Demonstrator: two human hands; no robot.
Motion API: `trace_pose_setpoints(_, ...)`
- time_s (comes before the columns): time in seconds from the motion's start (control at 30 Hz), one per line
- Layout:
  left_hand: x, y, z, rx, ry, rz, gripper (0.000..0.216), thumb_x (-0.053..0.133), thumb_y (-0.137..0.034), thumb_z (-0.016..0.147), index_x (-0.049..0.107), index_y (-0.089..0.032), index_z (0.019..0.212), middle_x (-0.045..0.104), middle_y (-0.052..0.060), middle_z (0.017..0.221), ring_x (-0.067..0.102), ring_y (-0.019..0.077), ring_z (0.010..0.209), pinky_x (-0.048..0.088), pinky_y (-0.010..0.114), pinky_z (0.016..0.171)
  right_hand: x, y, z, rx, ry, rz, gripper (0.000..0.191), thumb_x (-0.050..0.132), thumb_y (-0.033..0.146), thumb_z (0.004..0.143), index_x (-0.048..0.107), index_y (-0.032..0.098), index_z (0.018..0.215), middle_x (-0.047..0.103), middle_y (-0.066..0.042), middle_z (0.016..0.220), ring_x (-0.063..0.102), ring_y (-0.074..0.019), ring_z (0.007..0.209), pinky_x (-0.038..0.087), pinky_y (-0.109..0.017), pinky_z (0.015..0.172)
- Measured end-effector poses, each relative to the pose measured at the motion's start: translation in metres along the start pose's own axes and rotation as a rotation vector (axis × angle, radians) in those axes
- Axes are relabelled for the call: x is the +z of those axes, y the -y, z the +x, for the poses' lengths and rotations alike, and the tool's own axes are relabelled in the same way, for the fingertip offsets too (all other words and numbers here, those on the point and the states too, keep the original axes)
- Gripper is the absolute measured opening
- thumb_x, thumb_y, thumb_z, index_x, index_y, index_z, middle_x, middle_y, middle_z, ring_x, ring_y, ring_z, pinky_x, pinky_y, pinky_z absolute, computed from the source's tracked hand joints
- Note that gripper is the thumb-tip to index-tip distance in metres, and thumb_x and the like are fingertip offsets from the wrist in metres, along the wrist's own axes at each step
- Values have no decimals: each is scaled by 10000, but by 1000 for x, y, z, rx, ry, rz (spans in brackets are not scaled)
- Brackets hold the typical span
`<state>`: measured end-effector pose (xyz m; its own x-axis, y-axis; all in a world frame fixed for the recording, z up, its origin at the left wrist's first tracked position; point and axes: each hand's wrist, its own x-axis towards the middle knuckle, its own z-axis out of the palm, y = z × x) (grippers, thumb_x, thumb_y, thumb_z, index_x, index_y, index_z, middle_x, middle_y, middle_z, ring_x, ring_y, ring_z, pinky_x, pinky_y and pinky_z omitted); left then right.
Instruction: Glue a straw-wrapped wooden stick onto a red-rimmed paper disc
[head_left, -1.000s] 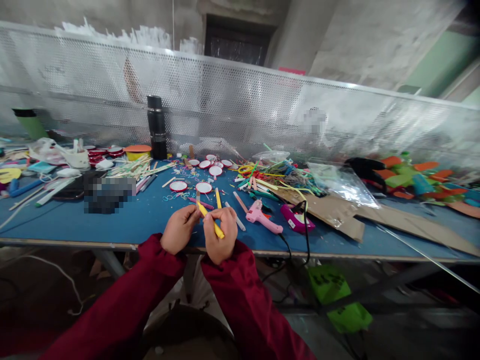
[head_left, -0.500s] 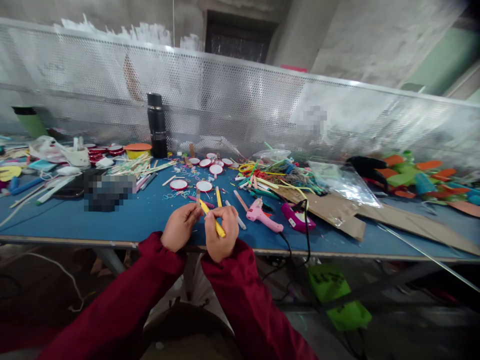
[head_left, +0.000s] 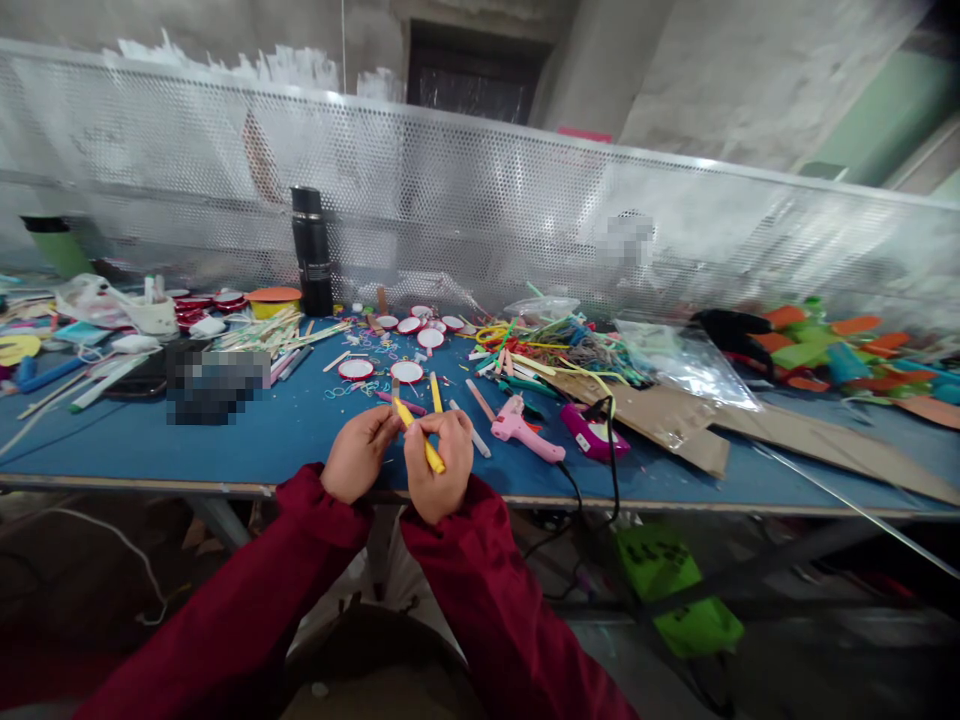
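Observation:
My left hand [head_left: 358, 452] is closed in a pinch on a narrow brown craft stick [head_left: 396, 386], whose upper end stands out above the fingertips. In my right hand [head_left: 441, 465] is a yellow marker [head_left: 430, 453], gripped like a pen with its tip toward the stick. Whether the tip touches the stick I cannot tell. Just beyond my hands lie a second yellow pen-like piece [head_left: 436, 391], a purple pen [head_left: 401, 402] and a grey-white marker [head_left: 480, 443]. Two white discs with red rims, one of them this near disc [head_left: 406, 372], lie behind them.
A pink glue gun [head_left: 519, 428] and a purple device [head_left: 592, 435] with a black cord lie to the right. Cardboard strips [head_left: 660, 415], tangled coloured cords [head_left: 577, 345] and a black bottle [head_left: 311, 255] stand or lie farther back. A perforated metal screen [head_left: 480, 200] borders the table.
My right hand and the yellow marker have shifted slightly left, closer to the stick. The left hand keeps its pinch on the stick almost unmoved.

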<state>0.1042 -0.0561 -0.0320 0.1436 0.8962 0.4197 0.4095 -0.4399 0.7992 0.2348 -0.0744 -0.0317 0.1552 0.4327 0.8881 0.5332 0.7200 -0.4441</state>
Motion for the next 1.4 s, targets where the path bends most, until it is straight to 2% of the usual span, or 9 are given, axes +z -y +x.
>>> trace_pose_setpoints(0.57,0,-1,0,-23,-20,23,343,431,-447,952,570,-203,755,543,-4,685,479,169,665,348,266,612,2,-2,-2,10,-28,-16,107,548,210,892,533,225,787,618,1,722,574,-175,717,448,-372,815)
trace_pose_setpoints(1.4,0,4,0,3,-1,-20,337,425,-437,973,562,-189,790,538,-3,727,470,160,692,372,254,625,3,-1,-2,-54,-7,-6,94,550,193,894,528,224,809,641,2,720,595,-169,694,447,-398,849)
